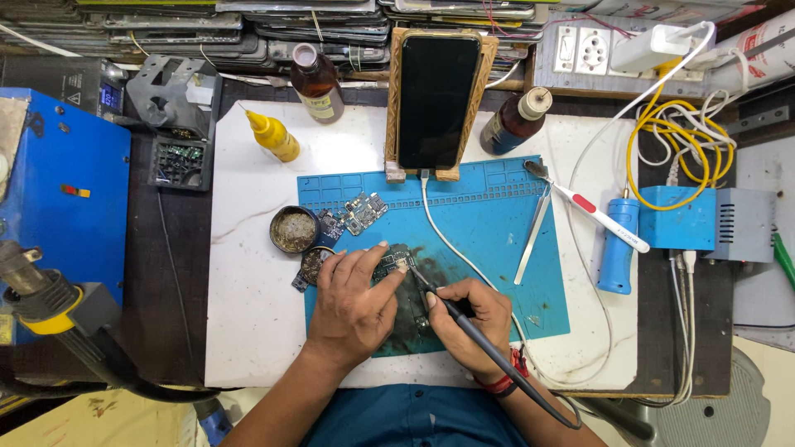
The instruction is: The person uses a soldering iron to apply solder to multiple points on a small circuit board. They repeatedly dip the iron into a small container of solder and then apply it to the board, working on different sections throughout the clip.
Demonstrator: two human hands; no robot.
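- Left hand (354, 308) lies flat, fingers spread, pinning the circuit board (392, 263) on the blue mat (497, 248).
- Right hand (468, 323), its grip closed, pinches the soldering iron (451, 310); the tip seemingly touches the board.

A phone (437, 98) stands in a wooden holder (396, 124) at the mat's far edge, a white cable (447, 236) running from it; 2 brown bottles (315, 81) flank it, with a yellow squeeze bottle (274, 136) further left; a round tin (293, 229) sits beside loose small boards (363, 211); tweezers (532, 236) and a white brush (598, 215) lie right; a blue box (58, 190) stands far left
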